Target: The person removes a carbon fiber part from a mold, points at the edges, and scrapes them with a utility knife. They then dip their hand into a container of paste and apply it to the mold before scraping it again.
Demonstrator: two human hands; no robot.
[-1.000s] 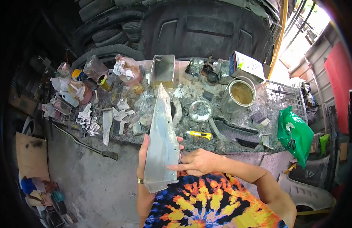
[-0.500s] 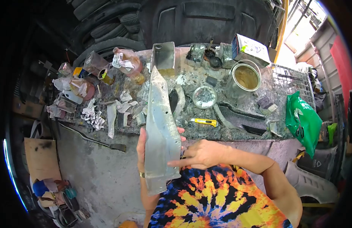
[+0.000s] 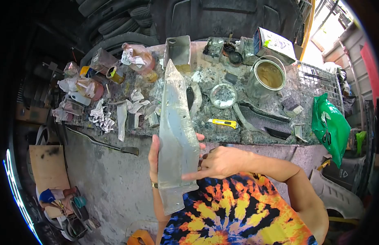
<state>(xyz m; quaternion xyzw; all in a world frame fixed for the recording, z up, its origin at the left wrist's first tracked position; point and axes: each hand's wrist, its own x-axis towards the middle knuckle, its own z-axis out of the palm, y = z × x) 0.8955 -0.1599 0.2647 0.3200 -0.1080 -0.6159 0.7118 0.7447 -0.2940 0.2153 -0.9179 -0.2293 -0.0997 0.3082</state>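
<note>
A long, pointed grey panel [image 3: 177, 134] with small holes along its right edge stands nearly upright before me. My left hand [image 3: 154, 157] is closed around it from behind, thumb along the left edge and fingertips showing past the right edge. On the lower face of the panel rests the outstretched index finger of my right hand [image 3: 222, 163]. The other fingers of that hand are partly curled, and nothing held in them can be made out clearly. Behind the panel, on the workbench [image 3: 156, 141], lie a yellow utility knife [image 3: 223, 123] and a dark woven-textured part [image 3: 263, 118].
A metal can [image 3: 268, 77] with a raised handle stands right of a round clear lid-like disc [image 3: 223, 95]. Crumpled papers [image 3: 102, 116] and stained containers [image 3: 136, 59] crowd the left. A green bag [image 3: 329, 126] with scissors hangs at the right edge.
The view has shifted slightly, so the bench appears a little higher. My right index finger stays against the lower panel while its other fingers curl more. My left hand keeps its hold.
</note>
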